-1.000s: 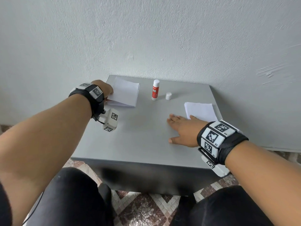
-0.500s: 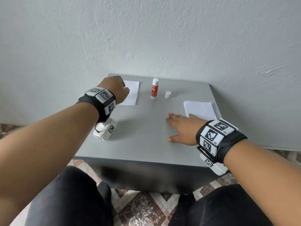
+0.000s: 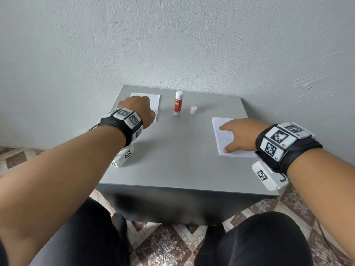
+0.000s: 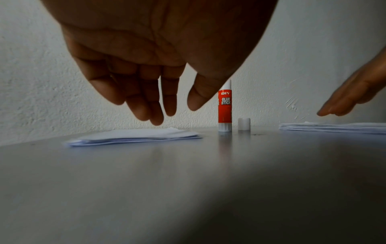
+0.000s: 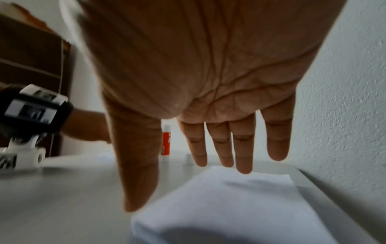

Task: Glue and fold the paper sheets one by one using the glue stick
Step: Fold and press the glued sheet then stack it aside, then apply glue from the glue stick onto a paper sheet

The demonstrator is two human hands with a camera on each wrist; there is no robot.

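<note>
The left hand (image 3: 137, 109) hangs over the folded papers (image 3: 154, 104) at the far left corner of the grey worktop (image 3: 178, 156), its fingers (image 4: 146, 105) loose and pointing down, close together, holding nothing and just clear of the pile in the wrist view. Over on the right, the right hand (image 3: 240, 136) is spread flat, palm down, above the stack of plain sheets (image 3: 223, 135) near the right edge; its fingers (image 5: 243, 151) are straight and a little apart, thumb out wide, and whether the tips press the top sheet or float just off it, I cannot tell. Between the two piles, towards the back, the glue stick (image 3: 178, 103) stands upright with its red label facing us and its white top bare. Its small white cap (image 3: 193, 110) stands on the worktop just beside it, to the right, apart from the tube. Both wrists wear black straps with white marker blocks. The person sits with dark-trousered knees either side of the worktop, a pale textured wall behind, patterned tiles on the floor.
</note>
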